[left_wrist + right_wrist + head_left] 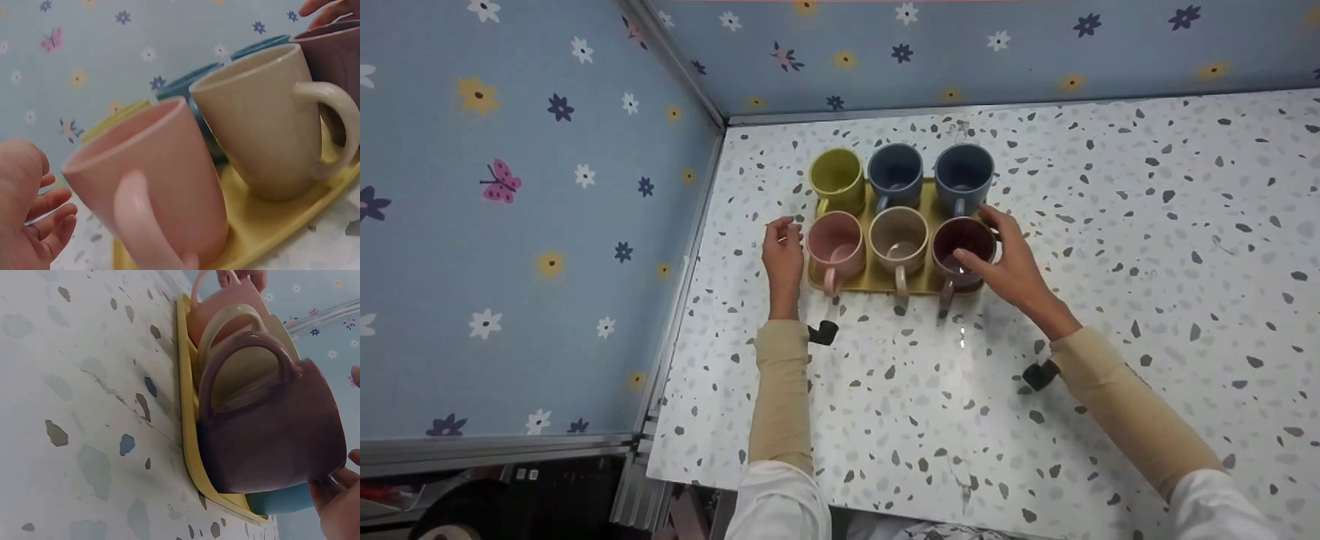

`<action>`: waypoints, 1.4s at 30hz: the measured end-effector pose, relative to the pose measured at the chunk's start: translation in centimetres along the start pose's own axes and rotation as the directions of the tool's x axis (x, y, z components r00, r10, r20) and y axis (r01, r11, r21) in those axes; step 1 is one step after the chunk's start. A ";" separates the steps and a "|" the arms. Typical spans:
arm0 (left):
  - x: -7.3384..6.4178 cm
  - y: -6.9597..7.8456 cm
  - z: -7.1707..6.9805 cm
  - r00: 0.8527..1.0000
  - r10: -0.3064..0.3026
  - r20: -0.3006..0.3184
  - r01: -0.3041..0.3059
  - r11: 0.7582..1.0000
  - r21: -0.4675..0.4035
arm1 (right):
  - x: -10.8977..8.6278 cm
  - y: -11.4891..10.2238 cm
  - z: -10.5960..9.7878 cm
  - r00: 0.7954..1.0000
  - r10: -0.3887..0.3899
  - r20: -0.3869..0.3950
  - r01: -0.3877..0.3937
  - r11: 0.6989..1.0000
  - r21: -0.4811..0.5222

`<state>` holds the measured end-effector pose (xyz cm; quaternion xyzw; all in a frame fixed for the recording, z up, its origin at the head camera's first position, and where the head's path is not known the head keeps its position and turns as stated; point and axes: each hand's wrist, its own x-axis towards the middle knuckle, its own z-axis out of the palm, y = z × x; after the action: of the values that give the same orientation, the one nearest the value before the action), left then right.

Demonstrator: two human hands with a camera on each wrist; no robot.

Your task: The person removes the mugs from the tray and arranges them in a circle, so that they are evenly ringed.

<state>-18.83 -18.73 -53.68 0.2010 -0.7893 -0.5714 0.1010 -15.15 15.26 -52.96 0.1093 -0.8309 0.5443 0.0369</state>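
Several mugs stand in two rows on a yellow tray (860,283). At the front right is the purple mug (275,427); my right hand (1014,266) grips it by the rim, thumb over the opening and fingers along the outer side. My left hand (784,259) is beside the tray's left end, fingers loosely bent and holding nothing, next to the pink mug (163,169). Between those two mugs sits a cream mug (259,124). Behind them are a yellow-green mug (837,180) and two blue mugs, one in the middle (895,174) and one at right (964,176). The front mugs' handles point toward me.
The tray rests on a white speckled table (900,420). A blue flowered panel (547,225) rises along the left, and another panel (997,52) closes off the back. Dark wrist-camera pieces show at the left cuff (823,332) and the right cuff (1039,374).
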 end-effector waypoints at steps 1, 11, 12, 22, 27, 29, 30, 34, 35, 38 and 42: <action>0.0 -0.4 0.0 1.000 -0.017 -0.001 0.017 1.000 0.001 | -0.1 0.0 0.1 1.000 -0.001 0.001 0.001 1.000 -0.003; -0.5 -3.6 0.5 0.988 -0.155 0.002 0.152 0.972 0.177 | -0.3 0.4 0.7 0.997 -0.081 0.012 0.081 0.997 -0.020; -0.5 -3.8 0.6 0.986 -0.164 0.003 0.160 0.967 0.196 | -0.3 0.4 0.7 0.997 -0.081 0.014 0.082 0.996 -0.030; -0.9 -4.2 0.4 0.970 -0.232 0.073 0.198 0.928 0.316 | -0.8 0.0 0.9 0.997 -0.062 0.047 0.067 0.993 -0.094; -1.0 -4.1 0.1 0.954 -0.265 0.138 0.203 0.914 0.353 | -0.8 0.2 0.9 0.997 -0.050 0.061 0.056 0.992 -0.111; -1.0 -4.0 0.0 0.950 -0.271 0.152 0.203 0.912 0.357 | -0.9 0.1 0.8 0.997 -0.047 0.062 0.054 0.991 -0.121; -1.0 -4.1 -0.1 0.949 -0.275 0.156 0.205 0.911 0.357 | -0.9 0.1 0.8 0.997 -0.047 0.061 0.054 0.991 -0.123; -1.0 -4.2 -0.3 0.951 -0.262 0.163 0.193 0.918 0.346 | -0.9 0.0 0.8 0.997 -0.052 0.056 0.060 0.989 -0.137; -0.9 -4.3 -0.3 0.953 -0.258 0.162 0.190 0.919 0.344 | -0.9 0.0 0.8 0.997 -0.055 0.054 0.062 0.988 -0.142; -1.0 -4.5 -0.3 0.954 -0.252 0.164 0.184 0.921 0.344 | -1.1 0.0 0.8 0.997 -0.063 0.048 0.070 0.986 -0.149; -1.0 -4.7 -0.3 0.951 -0.262 0.164 0.198 0.924 0.326 | -1.2 -0.1 0.8 0.997 -0.074 0.035 0.079 0.985 -0.152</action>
<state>-16.86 -19.80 -57.95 0.2461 -0.8451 -0.4677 -0.0808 -13.96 14.66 -53.42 0.1459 -0.8659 0.4754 0.0541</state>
